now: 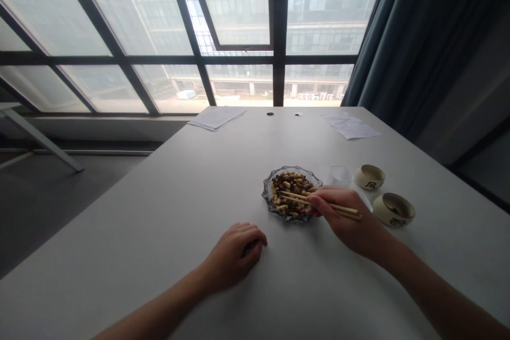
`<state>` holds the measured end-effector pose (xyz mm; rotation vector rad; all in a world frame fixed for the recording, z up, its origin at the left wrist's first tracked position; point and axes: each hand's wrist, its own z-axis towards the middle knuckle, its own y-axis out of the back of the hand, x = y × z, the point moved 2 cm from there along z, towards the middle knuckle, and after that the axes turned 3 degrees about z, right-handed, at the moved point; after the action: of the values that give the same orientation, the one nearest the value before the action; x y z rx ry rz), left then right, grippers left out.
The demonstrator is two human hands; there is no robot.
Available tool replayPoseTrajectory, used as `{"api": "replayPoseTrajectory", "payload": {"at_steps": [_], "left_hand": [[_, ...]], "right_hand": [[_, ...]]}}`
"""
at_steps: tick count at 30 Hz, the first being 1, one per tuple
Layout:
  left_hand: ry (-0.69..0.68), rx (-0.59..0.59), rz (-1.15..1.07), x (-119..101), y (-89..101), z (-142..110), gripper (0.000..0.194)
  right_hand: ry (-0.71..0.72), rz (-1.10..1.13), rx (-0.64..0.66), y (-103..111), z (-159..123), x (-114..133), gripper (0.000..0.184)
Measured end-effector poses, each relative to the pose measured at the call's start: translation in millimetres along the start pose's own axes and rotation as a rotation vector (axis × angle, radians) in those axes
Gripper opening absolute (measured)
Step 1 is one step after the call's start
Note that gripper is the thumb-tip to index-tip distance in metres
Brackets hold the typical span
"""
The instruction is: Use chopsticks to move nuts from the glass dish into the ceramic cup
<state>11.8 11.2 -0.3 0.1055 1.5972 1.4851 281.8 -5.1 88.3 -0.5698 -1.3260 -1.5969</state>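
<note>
My right hand [338, 218] grips a pair of wooden chopsticks [297, 198], their tips down among the contents of a scalloped glass dish [268, 207]. The dish is filled with a mix of pale, peanut-like pieces and dark slivers [292, 183]; whether the tips pinch any piece is too small to make out. To the lower left of the dish, my left hand [241, 249] rests on the white table with its fingers loosely curled in and nothing visible in them. Just beyond my right hand stands a clear plastic cup [340, 174].
Two small beige ceramic bowls with dark characters, a farther bowl [370, 178] and a nearer bowl [394, 210], stand right of the dish. Something pale beside them is partly hidden by my right hand. Paper sheets [217, 118] and another sheet [353, 126] lie at the table's far end.
</note>
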Motion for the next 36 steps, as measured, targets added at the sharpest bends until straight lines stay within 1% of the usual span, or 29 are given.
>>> {"api": "replayPoseTrajectory", "payload": {"at_steps": [4, 10, 14, 16, 18, 21, 23, 25, 30, 32, 34, 36], "left_hand": [[-0.002, 0.002, -0.006, 0, -0.1, 0, 0.021], [0.004, 0.006, -0.011, -1, 0.2, -2, 0.02], [0.002, 0.0, -0.012, -1, 0.3, -1, 0.02], [0.0, -0.004, -0.013, -1, 0.1, -1, 0.02], [-0.003, -0.006, -0.015, 0, -0.2, 0, 0.02], [-0.006, -0.005, -0.018, 1, -0.7, -1, 0.02], [-0.001, -0.006, -0.018, 1, -0.8, -1, 0.02], [0.004, -0.007, -0.016, 2, -0.8, -1, 0.02], [0.007, -0.012, -0.006, 0, -0.4, -1, 0.02], [0.006, -0.014, -0.002, 0, -0.3, 0, 0.02], [0.003, -0.017, -0.001, -1, -0.4, 0, 0.02], [0.0, -0.02, -0.001, -1, -0.5, 1, 0.02]], "right_hand": [[0.009, 0.013, 0.033, -4, 1, -1, 0.038], [-0.038, 0.033, 0.005, -5, 1, -7, 0.041], [-0.026, 0.049, -0.007, -6, 0, -9, 0.04], [-0.032, 0.072, -0.027, -8, 0, -13, 0.039], [-0.066, 0.118, -0.072, -11, -1, -17, 0.04], [-0.135, 0.246, -0.151, -10, -3, -18, 0.038], [-0.168, 0.321, -0.205, -2, -5, -13, 0.035], [-0.192, 0.35, -0.264, 11, -8, -4, 0.034], [-0.221, 0.311, -0.364, 51, -31, 14, 0.036], [-0.227, 0.28, -0.434, 63, -44, 15, 0.036], [-0.237, 0.249, -0.501, 72, -54, 13, 0.036], [-0.244, 0.245, -0.491, 73, -60, 7, 0.036]]}}
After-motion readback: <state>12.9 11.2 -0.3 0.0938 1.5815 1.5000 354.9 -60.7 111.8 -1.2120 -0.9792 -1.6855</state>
